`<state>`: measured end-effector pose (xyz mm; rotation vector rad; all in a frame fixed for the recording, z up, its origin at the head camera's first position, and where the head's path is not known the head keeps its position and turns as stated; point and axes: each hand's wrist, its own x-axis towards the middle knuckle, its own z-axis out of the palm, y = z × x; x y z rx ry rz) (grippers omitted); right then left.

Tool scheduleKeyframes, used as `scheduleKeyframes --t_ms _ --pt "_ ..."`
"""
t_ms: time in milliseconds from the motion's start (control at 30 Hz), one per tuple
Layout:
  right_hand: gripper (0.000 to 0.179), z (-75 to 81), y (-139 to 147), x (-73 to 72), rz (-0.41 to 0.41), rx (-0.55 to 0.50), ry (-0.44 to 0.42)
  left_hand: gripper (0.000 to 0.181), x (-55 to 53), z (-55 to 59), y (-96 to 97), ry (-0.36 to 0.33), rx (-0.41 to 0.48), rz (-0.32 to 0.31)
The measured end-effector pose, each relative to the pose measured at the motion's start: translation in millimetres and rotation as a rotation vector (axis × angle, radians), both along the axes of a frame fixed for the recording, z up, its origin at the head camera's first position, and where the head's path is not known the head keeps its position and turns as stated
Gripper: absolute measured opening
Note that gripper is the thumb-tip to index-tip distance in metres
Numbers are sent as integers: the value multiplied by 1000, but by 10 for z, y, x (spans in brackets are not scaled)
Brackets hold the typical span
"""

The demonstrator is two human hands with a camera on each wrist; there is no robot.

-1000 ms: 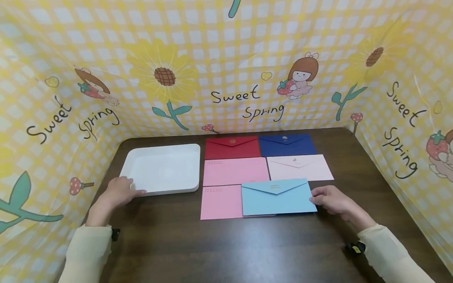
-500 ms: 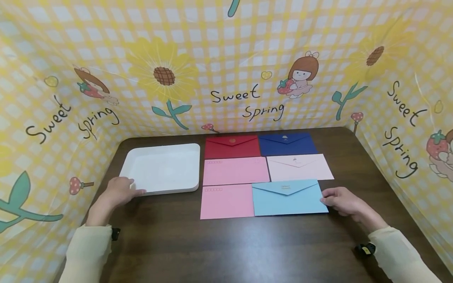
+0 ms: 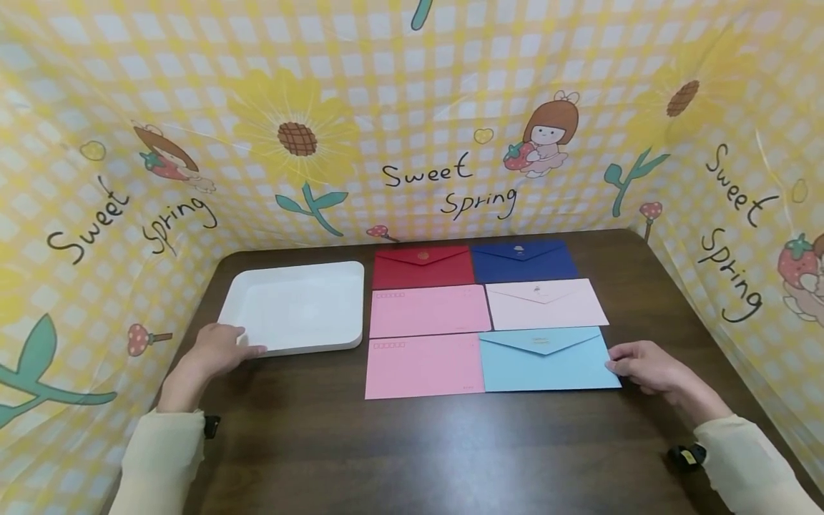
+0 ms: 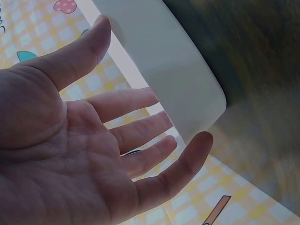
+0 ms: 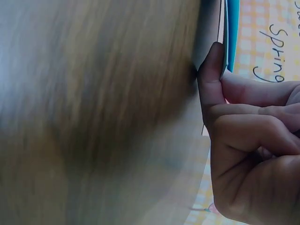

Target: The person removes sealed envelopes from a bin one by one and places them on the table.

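In the head view, a light blue envelope [image 3: 547, 365] lies level with a pink envelope [image 3: 421, 366] in the front row, their edges meeting. My right hand [image 3: 650, 368] pinches the blue envelope's right edge between thumb and index finger; the right wrist view shows that edge at the hand's fingertips. To the left stands a shallow white tray [image 3: 296, 304]. My left hand [image 3: 219, 348] holds its near left corner, thumb along the near wall. In the left wrist view some fingertips disappear behind the tray's rim [image 4: 183, 79].
Behind the front row lie another pink envelope [image 3: 428, 310] and a pale pink one [image 3: 547, 304]. A red envelope [image 3: 423, 268] and a dark blue one [image 3: 524, 261] form the back row. Checked cloth [image 3: 418, 107] surrounds the dark wooden table [image 3: 399, 458] at the back and sides.
My right hand has drawn the light blue envelope to the right, off the front pink envelope, whose right part now shows. My left hand and the tray have stayed in place.
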<state>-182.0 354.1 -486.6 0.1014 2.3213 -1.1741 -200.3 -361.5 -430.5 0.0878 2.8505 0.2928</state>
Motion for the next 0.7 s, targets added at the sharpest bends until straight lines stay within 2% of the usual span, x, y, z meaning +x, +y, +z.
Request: scheduleKeyframes --t_ms 267,500,700 --pt "23 25 155 6 4 32 14 69 -11 -40 -33 -10 -3 -5" --pt "35 34 210 0 -13 53 36 71 -49 -26 -37 -31 -18 -7" --pt "41 32 235 -15 -26 60 26 70 -33 -4 -23 -43 6 16"
